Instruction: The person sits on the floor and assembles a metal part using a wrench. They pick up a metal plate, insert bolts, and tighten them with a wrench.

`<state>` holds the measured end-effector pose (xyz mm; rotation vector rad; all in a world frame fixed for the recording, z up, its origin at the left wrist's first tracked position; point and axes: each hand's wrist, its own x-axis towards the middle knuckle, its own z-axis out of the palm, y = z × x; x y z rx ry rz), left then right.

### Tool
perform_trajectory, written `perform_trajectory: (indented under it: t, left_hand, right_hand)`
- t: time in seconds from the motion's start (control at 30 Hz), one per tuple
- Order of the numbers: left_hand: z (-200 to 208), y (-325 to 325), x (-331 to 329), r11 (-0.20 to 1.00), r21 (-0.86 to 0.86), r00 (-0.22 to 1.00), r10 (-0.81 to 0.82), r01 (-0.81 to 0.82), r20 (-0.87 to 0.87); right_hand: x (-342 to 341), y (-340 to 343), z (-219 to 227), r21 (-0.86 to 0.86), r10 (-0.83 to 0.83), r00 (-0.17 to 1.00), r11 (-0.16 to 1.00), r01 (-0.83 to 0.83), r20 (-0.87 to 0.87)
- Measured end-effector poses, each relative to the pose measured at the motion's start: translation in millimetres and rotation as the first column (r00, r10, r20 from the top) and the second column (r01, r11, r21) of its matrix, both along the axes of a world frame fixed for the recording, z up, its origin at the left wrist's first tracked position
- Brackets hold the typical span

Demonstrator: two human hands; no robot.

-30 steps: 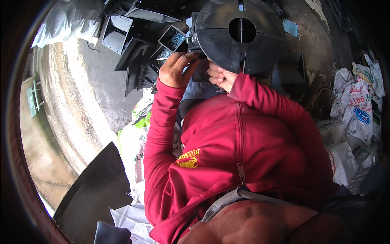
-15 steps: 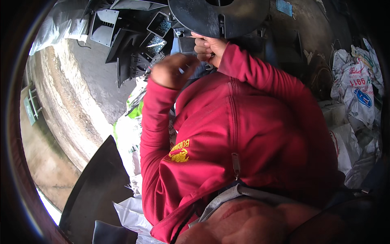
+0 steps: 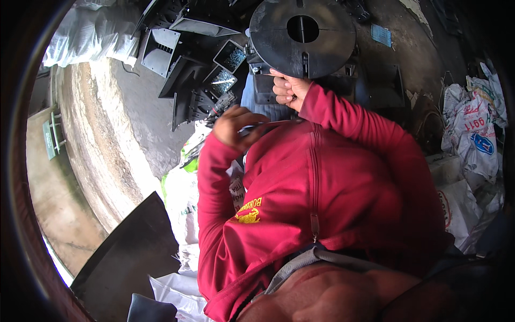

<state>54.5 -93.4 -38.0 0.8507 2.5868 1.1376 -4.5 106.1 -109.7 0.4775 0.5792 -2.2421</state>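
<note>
A black round plate with a hole in its middle tops a black part in front of me. My right hand is at its near edge, index finger stretched along the underside and the other fingers curled in. What those fingers pinch, if anything, is hidden. To the left and nearer my body, my left hand is closed with curled fingers; something dark shows by them, too unclear to name. Just beyond it lies a grey tool-like piece, its kind unclear.
Two black bins of screws stand at the far left among several black plastic parts. White printed sacks lie at the right. A curved black panel leans at the near left. A blue card lies on the far floor.
The view has shifted, so more of the round plate shows. My left hand, blurred and reaching toward the right one before, has drawn back toward my body and curled. My right hand stays at the plate.
</note>
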Motion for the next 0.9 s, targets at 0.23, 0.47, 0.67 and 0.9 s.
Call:
perform_trajectory:
  t: [0.23, 0.47, 0.67, 0.9]
  left_hand:
    - [-9.9, -8.6, 5.9, 0.928, -0.099, 0.879, 0.373, -0.36, 0.297]
    - [-76.9, 28.9, 11.5, 0.924, 0.203, 0.932, 0.35, -0.325, -0.1]
    - [-41.7, 22.5, 6.9, 0.68, 0.407, 0.779, 0.608, -0.61, 0.151]
    - [-70.4, 19.5, -47.7, 0.73, 0.476, 0.827, 0.563, -0.49, -0.012]
  right_hand:
    - [-0.9, -1.3, 5.8, 0.002, 0.011, 1.0, 1.0, -0.011, -0.015]
    - [0.4, 0.4, 10.2, 0.048, -0.018, 1.0, 0.999, 0.018, 0.006]
    - [-1.6, -0.2, 12.4, 0.043, -0.014, 1.0, 0.999, 0.014, -0.019]
    - [-0.6, -1.5, 16.1, 0.076, -0.01, 0.999, 0.997, 0.013, -0.033]
